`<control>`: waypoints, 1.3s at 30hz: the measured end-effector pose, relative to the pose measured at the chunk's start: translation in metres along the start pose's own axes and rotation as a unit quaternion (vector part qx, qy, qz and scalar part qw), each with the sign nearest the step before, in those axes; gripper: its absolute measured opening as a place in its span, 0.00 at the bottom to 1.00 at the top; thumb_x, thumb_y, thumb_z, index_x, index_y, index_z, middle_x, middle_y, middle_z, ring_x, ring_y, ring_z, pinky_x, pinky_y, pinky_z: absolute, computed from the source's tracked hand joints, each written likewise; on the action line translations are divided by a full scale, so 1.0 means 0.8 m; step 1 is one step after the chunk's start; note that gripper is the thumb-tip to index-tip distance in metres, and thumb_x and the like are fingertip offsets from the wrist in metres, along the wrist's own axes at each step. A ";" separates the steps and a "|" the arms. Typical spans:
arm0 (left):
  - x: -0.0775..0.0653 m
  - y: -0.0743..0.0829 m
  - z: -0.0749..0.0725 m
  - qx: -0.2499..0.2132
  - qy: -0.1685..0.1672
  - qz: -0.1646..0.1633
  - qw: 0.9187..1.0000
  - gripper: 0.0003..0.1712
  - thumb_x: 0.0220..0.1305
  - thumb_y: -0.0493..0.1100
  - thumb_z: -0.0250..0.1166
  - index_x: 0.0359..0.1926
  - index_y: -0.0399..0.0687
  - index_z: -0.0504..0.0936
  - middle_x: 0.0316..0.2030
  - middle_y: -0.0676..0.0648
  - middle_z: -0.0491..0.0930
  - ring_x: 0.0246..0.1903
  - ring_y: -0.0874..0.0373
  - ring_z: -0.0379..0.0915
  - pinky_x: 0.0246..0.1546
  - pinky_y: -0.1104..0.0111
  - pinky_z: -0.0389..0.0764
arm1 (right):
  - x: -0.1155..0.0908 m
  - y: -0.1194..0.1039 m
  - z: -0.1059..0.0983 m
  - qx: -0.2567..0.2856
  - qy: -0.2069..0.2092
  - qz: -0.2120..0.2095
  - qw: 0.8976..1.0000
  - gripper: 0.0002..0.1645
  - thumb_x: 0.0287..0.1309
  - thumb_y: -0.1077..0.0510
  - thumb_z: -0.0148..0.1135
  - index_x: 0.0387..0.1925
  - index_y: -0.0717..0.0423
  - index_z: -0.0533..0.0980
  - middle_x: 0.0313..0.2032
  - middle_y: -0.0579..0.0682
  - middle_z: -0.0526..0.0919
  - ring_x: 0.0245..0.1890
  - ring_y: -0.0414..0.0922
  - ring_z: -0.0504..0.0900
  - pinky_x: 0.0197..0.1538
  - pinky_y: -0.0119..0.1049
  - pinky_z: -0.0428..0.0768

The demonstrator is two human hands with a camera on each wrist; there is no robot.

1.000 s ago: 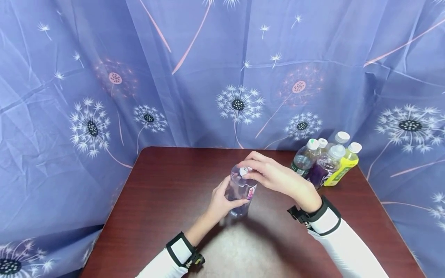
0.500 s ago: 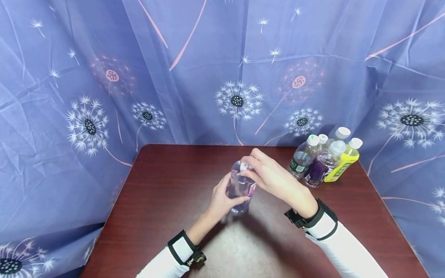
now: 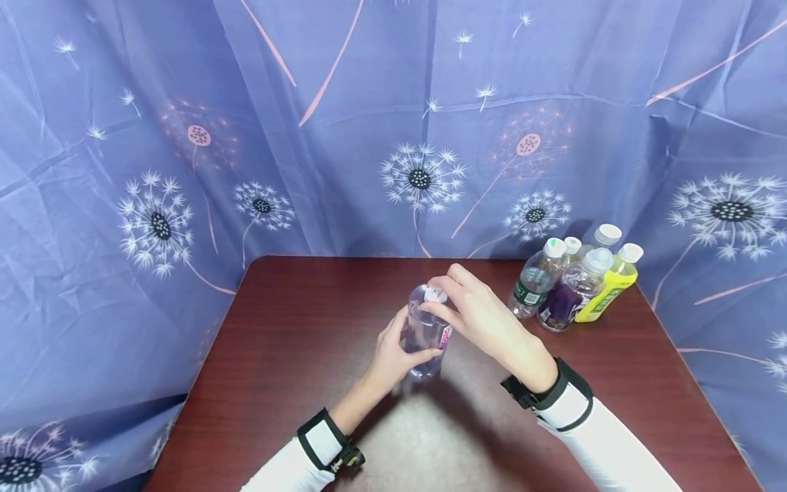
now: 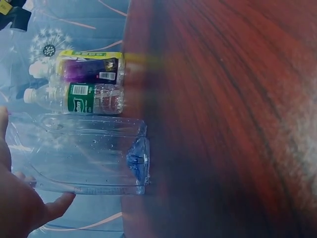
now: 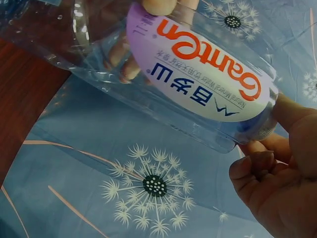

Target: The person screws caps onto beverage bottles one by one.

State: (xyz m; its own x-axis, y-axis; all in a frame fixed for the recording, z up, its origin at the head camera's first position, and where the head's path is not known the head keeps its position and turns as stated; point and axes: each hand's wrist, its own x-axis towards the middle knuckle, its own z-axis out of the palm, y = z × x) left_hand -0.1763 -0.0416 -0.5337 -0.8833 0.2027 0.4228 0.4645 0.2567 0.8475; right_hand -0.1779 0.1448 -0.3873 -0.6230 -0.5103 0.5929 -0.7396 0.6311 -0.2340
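Observation:
A clear plastic water bottle [image 3: 423, 328] with a white cap [image 3: 435, 295] is near the middle of the table. My left hand [image 3: 389, 354] grips its body, the thumb across the near side. The right hand [image 3: 482, 320] pinches the cap between thumb and fingers. In the left wrist view the bottle [image 4: 89, 153] looks see-through, with drops on its inside; whether its base touches the table is unclear. Seen from the right wrist, an oval white-and-purple label [image 5: 198, 69] carries red "Ganten" lettering, and the right hand [image 5: 285, 163] is at the cap end.
Several bottles stand grouped at the table's back right: a green-labelled clear bottle [image 3: 533, 283], a purple-labelled one [image 3: 562, 297] and a yellow-labelled one [image 3: 605, 292] among them. The brown wooden table [image 3: 289, 328] meets a blue dandelion curtain [image 3: 344, 178] behind.
My right wrist has dropped a little and swung slightly left, its fingers still at the cap. The left hand keeps its grip on the bottle. The head view has shifted slightly.

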 end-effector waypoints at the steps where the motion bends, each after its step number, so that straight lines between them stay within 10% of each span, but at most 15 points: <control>1: 0.000 0.000 0.000 -0.007 -0.003 -0.002 1.000 0.54 0.50 0.46 0.85 0.76 0.53 0.67 0.61 0.45 0.81 0.56 0.49 0.80 0.56 0.54 0.85 | 0.000 0.001 0.000 0.002 0.001 0.001 1.000 0.18 0.57 0.53 0.78 0.43 0.60 0.82 0.33 0.47 0.69 0.29 0.39 0.69 0.32 0.32 0.76; 15: -0.029 -0.018 0.008 -0.062 -0.028 -0.083 0.994 0.49 0.51 0.43 0.84 0.71 0.47 0.69 0.62 0.41 0.76 0.62 0.45 0.74 0.62 0.49 0.80 | -0.022 0.002 0.002 0.035 0.012 0.038 0.999 0.36 0.53 0.54 0.82 0.60 0.62 0.78 0.47 0.52 0.79 0.43 0.44 0.78 0.43 0.38 0.83; 24: -0.026 -0.016 0.007 -0.062 -0.016 -0.065 0.996 0.49 0.51 0.41 0.84 0.72 0.45 0.68 0.62 0.38 0.76 0.63 0.43 0.74 0.60 0.49 0.82 | -0.055 0.000 0.039 0.105 0.003 0.203 0.974 0.67 0.43 0.40 0.86 0.76 0.62 0.59 0.64 0.64 0.71 0.61 0.57 0.77 0.62 0.55 0.81; 29: -0.027 -0.017 0.006 -0.058 -0.021 -0.063 0.996 0.50 0.51 0.40 0.84 0.72 0.41 0.66 0.63 0.35 0.75 0.64 0.39 0.73 0.61 0.50 0.82 | -0.090 -0.007 0.086 0.179 0.036 0.287 0.940 0.64 0.45 0.50 0.86 0.73 0.70 0.56 0.65 0.71 0.69 0.60 0.61 0.78 0.62 0.58 0.80; 39: -0.026 -0.023 0.004 -0.064 -0.031 -0.055 0.996 0.52 0.49 0.36 0.84 0.73 0.43 0.67 0.65 0.36 0.75 0.64 0.37 0.73 0.62 0.47 0.80 | -0.116 0.006 0.122 0.165 0.062 0.275 0.945 0.48 0.47 0.56 0.84 0.63 0.67 0.64 0.52 0.65 0.77 0.48 0.57 0.81 0.50 0.54 0.85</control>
State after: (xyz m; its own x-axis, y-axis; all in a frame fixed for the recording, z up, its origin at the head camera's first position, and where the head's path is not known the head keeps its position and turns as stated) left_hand -0.1666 -0.0478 -0.5592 -0.9211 0.2380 0.3082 0.3500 0.1594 0.9231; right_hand -0.1483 0.1378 -0.5187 -0.9166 -0.0729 0.3931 -0.3650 0.5538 -0.7484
